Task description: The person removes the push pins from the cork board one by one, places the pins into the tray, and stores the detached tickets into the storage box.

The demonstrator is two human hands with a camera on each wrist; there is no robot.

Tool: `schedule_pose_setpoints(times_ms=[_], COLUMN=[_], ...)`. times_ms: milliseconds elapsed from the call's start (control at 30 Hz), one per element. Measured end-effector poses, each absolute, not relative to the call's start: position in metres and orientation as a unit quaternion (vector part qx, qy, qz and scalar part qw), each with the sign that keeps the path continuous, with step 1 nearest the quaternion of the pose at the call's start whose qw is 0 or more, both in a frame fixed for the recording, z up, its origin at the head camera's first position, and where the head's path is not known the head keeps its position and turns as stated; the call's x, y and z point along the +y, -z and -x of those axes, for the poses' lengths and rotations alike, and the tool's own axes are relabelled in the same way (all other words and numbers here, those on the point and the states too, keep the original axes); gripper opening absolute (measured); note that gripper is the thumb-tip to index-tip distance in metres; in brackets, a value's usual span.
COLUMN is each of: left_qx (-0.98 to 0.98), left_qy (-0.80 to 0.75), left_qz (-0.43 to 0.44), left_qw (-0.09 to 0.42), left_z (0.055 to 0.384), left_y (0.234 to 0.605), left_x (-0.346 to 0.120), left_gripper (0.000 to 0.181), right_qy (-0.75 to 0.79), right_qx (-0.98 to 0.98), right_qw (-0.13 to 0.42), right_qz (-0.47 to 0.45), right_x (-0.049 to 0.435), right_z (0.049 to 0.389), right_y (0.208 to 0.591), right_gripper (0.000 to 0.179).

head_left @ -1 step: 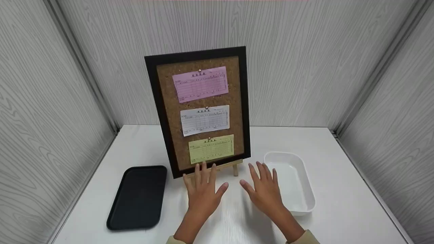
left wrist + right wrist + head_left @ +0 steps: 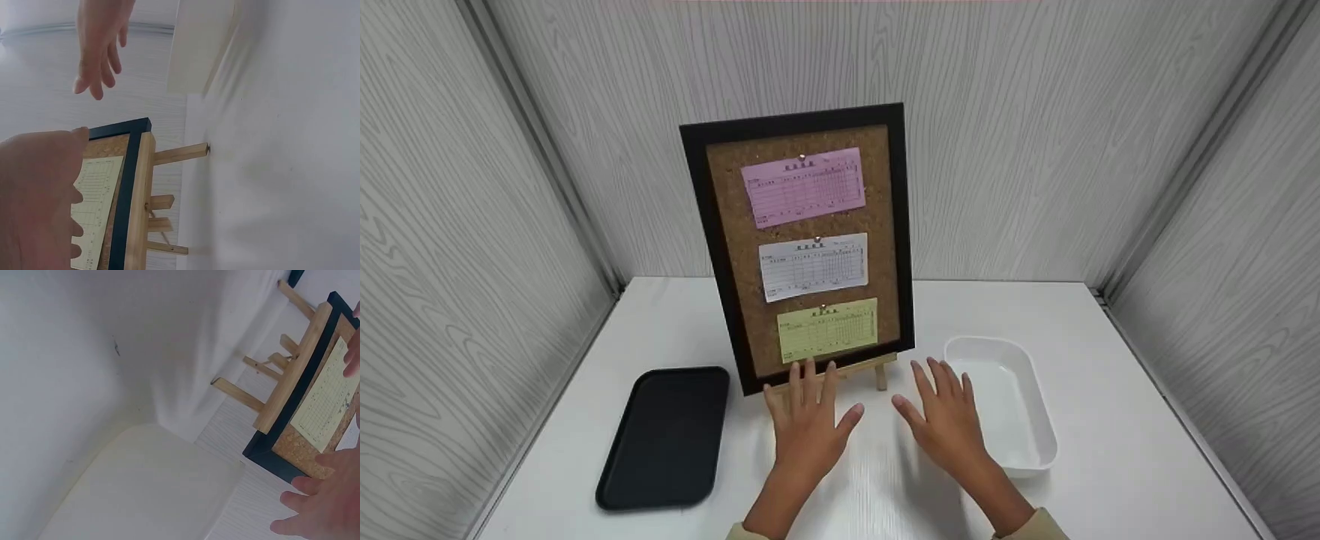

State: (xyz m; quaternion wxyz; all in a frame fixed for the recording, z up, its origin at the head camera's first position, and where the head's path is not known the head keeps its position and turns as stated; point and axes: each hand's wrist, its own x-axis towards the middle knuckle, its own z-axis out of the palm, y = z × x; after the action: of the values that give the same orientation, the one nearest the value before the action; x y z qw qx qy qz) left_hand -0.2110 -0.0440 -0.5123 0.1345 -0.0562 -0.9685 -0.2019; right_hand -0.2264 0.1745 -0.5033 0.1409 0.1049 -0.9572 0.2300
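Note:
Both hands hover with spread fingers in front of a black-framed cork board that leans on a small wooden easel. My left hand is before the board's lower edge and holds nothing. To its right, my right hand is beside the white tub, also holding nothing. Three printed slips are pinned to the cork: a pink slip on top, a white slip in the middle, a yellow slip at the bottom. Each has a pin at its upper edge.
A black tray lies on the white table at the left. Pale wood-grain panels enclose the table at the back and both sides. In the right wrist view, the tub's outer wall fills the lower part.

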Motion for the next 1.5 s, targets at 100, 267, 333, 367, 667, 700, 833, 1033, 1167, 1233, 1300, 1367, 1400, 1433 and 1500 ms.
schedule_pose_setpoints(times_ms=[100, 267, 333, 367, 667, 700, 833, 1033, 1167, 1233, 1300, 1367, 1400, 1433, 1500], left_qx=[-0.966, -0.951, -0.944, -0.941, -0.911, -0.907, -0.890, -0.877, -0.874, -0.874, -0.872, -0.871, -0.870, -0.869, -0.869], left_qy=[0.206, 0.222, 0.226, 0.226, 0.239, 0.240, 0.243, 0.227, 0.223, 0.220, 0.217, 0.216, 0.216, 0.216, 0.217], left_qz=[0.051, 0.047, 0.050, 0.051, 0.066, 0.069, 0.085, 0.103, 0.106, 0.108, 0.110, 0.110, 0.110, 0.109, 0.107], left_qw=[0.148, 0.210, 0.237, 0.247, 0.328, 0.339, 0.376, 0.411, 0.418, 0.420, 0.425, 0.428, 0.429, 0.431, 0.432], left_z=[0.211, 0.211, 0.210, 0.210, 0.217, 0.219, 0.231, 0.254, 0.266, 0.271, 0.277, 0.284, 0.287, 0.291, 0.297], left_y=[0.509, 0.504, 0.503, 0.502, 0.481, 0.475, 0.451, 0.420, 0.401, 0.392, 0.383, 0.375, 0.371, 0.368, 0.362], left_x=[-0.047, -0.057, -0.060, -0.060, -0.071, -0.074, -0.087, -0.103, -0.107, -0.108, -0.108, -0.107, -0.107, -0.106, -0.105], left_gripper=[0.075, 0.063, 0.057, 0.055, 0.039, 0.038, 0.035, 0.030, 0.031, 0.031, 0.031, 0.031, 0.031, 0.031, 0.031], right_qy=[-0.265, -0.344, -0.359, -0.363, -0.382, -0.386, -0.396, -0.417, -0.438, -0.445, -0.450, -0.454, -0.455, -0.456, -0.457], right_qx=[-0.949, -0.927, -0.922, -0.921, -0.909, -0.906, -0.893, -0.872, -0.859, -0.854, -0.849, -0.843, -0.841, -0.839, -0.836], right_qw=[0.140, 0.131, 0.126, 0.124, 0.151, 0.158, 0.187, 0.219, 0.225, 0.229, 0.236, 0.243, 0.247, 0.251, 0.256], right_qz=[-0.096, -0.072, -0.067, -0.065, -0.070, -0.076, -0.100, -0.132, -0.142, -0.145, -0.148, -0.153, -0.156, -0.158, -0.160], right_x=[0.174, 0.175, 0.175, 0.175, 0.175, 0.174, 0.171, 0.167, 0.165, 0.163, 0.160, 0.156, 0.153, 0.150, 0.145], right_z=[0.228, 0.231, 0.233, 0.235, 0.248, 0.250, 0.260, 0.286, 0.305, 0.313, 0.319, 0.326, 0.328, 0.331, 0.336], right_y=[0.498, 0.482, 0.477, 0.474, 0.447, 0.443, 0.427, 0.404, 0.386, 0.376, 0.366, 0.356, 0.352, 0.348, 0.341], right_gripper=[0.065, 0.057, 0.055, 0.054, 0.045, 0.044, 0.042, 0.038, 0.040, 0.040, 0.040, 0.040, 0.040, 0.040, 0.039])
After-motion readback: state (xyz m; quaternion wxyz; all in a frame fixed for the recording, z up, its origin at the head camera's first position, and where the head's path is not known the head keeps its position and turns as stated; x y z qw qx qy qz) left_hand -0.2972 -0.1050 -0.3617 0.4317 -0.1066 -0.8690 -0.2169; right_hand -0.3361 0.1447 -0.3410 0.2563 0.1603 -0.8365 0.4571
